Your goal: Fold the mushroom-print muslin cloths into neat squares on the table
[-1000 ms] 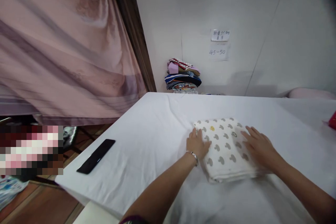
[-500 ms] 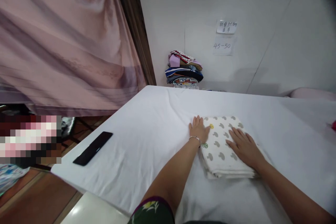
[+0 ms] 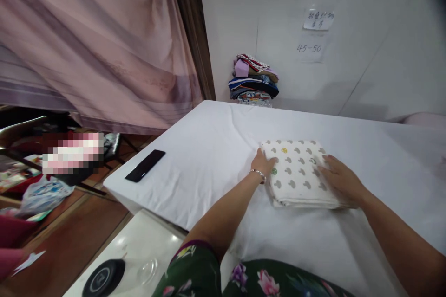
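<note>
I see left hand (image 3: 264,163) open at folded printed cloth's (image 3: 296,174) left edge; right hand (image 3: 339,178) flat on top.

We log two bare forearms, with the left hand (image 3: 264,163) and right hand (image 3: 339,181) uncovered from the wrist to past the elbow. On the left wrist we note a thin silver bracelet (image 3: 258,174); its links are too small to make out. The left upper arm has a short sleeve (image 3: 190,264) in dark green fabric, with a floral print, a yellow-white bloom and a purple trim at the cuff. At the near edge we see the same dark green garment (image 3: 278,283) across the body, printed with pink and purple flowers and lighter green leaves.
</note>
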Tool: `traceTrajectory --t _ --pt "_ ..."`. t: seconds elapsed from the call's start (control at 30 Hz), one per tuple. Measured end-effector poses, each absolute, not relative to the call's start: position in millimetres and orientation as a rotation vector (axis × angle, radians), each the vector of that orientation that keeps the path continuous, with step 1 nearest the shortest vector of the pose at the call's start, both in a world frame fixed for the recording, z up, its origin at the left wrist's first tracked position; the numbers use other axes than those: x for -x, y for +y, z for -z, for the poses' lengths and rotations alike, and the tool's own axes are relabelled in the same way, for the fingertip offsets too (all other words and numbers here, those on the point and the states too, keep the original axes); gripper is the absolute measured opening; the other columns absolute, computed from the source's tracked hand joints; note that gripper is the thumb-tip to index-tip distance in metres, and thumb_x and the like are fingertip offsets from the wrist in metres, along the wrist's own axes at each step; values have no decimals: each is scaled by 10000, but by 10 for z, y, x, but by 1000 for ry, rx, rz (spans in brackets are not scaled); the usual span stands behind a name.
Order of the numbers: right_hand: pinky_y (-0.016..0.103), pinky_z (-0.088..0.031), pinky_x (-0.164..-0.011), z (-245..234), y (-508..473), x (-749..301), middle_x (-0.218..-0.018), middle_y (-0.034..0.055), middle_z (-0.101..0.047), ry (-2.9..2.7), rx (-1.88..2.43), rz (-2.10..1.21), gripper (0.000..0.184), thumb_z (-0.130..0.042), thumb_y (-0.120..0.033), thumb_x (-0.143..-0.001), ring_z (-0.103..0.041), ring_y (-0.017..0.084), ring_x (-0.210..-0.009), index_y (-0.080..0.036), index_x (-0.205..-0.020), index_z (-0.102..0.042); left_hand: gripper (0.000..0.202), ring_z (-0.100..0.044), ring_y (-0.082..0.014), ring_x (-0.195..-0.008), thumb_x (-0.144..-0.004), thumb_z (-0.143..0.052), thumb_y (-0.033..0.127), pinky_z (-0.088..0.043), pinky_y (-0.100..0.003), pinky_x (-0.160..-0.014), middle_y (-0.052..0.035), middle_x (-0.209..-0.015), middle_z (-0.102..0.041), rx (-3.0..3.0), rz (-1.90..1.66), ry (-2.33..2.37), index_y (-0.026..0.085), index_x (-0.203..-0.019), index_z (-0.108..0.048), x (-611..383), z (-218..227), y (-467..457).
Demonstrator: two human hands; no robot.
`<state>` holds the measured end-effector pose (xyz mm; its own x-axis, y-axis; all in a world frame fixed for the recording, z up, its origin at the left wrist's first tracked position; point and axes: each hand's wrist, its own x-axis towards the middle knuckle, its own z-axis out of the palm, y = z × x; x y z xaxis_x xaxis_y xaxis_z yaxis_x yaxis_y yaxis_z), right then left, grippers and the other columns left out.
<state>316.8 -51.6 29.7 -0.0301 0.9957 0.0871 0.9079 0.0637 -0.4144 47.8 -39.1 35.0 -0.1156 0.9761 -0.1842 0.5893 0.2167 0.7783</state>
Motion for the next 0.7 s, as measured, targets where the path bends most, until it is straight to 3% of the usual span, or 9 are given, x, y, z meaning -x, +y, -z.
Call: traceTrajectory --t 0.13,0.37,0.53,0.7 --pt "424 -393 -948 -242 -614 -3295 -1359 111 -429 -1908 1967 -412 648 -458 -520 -777 -435 312 -1197 -179 -1326 -399 715 -556 -286 -1021 -646 -623 535 -442 -336 -815 -135 -1153 -579 -1422 -550 1707 151 -1217 -427 -487 -378 -644" --pt "433 -350 -978 -189 -413 -2955 -1304 112 -482 -1643 1920 -334 662 -526 -530 -715 -444 303 -1178 -183 -1276 -465 710 -556 -227 -1020 -736 -588 421 -421 -319 -861 -74 -1172 -571 -1583 -897 1695 230 -1346 -280 -442 -396 -109" --pt "439 -331 -992 -111 -209 -2844 -1312 146 -460 -1726 1898 -259 647 -467 -529 -752 -385 306 -1226 -130 -1262 -473 688 -567 -220 -988 -705 -640 410 -432 -306 -838 -90 -1116 -594 -1465 -778 1771 201 -1299 -365 -234 -356 230" --pt "524 -313 -974 -294 -374 -2748 -1376 132 -377 -1925 1801 4 503 -418 -489 -810 -330 354 -1251 -183 -1191 -539 429 -588 -152 -842 -759 -576 410 -463 -273 -772 -44 -1061 -606 -1429 -1042 1713 211 -1136 -532 -115 -203 -92"
